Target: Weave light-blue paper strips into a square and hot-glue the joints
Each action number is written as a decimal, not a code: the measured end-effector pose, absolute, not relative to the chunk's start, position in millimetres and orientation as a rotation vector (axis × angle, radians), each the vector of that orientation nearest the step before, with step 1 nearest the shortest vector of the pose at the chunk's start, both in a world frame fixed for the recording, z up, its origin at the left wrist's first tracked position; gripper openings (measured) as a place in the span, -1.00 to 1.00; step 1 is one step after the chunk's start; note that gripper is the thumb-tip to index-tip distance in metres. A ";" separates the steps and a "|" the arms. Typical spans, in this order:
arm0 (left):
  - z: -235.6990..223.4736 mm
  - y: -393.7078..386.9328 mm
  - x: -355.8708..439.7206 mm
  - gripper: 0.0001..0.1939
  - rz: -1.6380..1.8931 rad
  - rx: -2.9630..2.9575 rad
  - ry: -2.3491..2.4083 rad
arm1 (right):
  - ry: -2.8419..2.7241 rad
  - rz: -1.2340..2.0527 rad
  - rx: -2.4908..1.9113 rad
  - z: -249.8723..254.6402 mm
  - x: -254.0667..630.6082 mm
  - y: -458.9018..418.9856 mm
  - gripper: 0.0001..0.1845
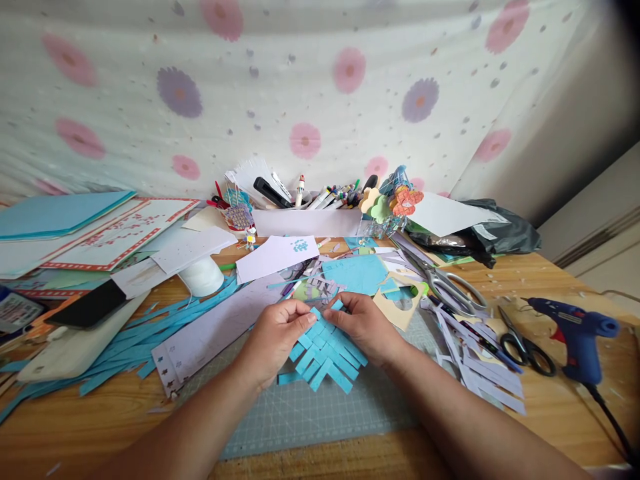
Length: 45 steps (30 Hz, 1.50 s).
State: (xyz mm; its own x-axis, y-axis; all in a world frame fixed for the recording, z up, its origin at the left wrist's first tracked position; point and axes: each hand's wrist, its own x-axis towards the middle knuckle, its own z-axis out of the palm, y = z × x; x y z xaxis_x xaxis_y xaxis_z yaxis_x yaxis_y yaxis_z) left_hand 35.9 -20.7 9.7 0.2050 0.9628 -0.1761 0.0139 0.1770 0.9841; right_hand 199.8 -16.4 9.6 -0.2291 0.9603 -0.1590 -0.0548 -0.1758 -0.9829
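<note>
A woven piece of blue paper strips [325, 350] is held up over the grey cutting mat [280, 413], its loose strip ends pointing down toward me. My left hand [277, 337] pinches its upper left edge between thumb and fingers. At the upper right edge, my right hand [367, 327] pinches it the same way. Both hands are closed, with a narrow gap between them at the top of the weave. A separate blue strip [289, 378] shows at the lower left of the weave. Behind my hands lies a blue paper sheet [355, 273].
Blue paper strips [165, 333] and a lilac sheet [215, 327] lie left, near a thread spool [201, 277] and black phone [87, 303]. Right are large scissors [457, 290], small scissors [527, 347], lilac strips [487, 370] and a blue glue gun [575, 333]. A pen box [307, 222] stands behind.
</note>
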 end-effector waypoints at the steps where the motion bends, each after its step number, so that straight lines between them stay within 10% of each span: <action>1: 9.9 -20.5 35.6 -0.72 0.935 1.156 1.132 | -1.245 1.532 -1.151 10.1 200.5 -16.3 -0.74; 45: 6.5 -16.2 33.3 -0.69 1.198 1.122 1.173 | -0.808 1.277 -0.860 -5.2 184.9 -18.7 -0.64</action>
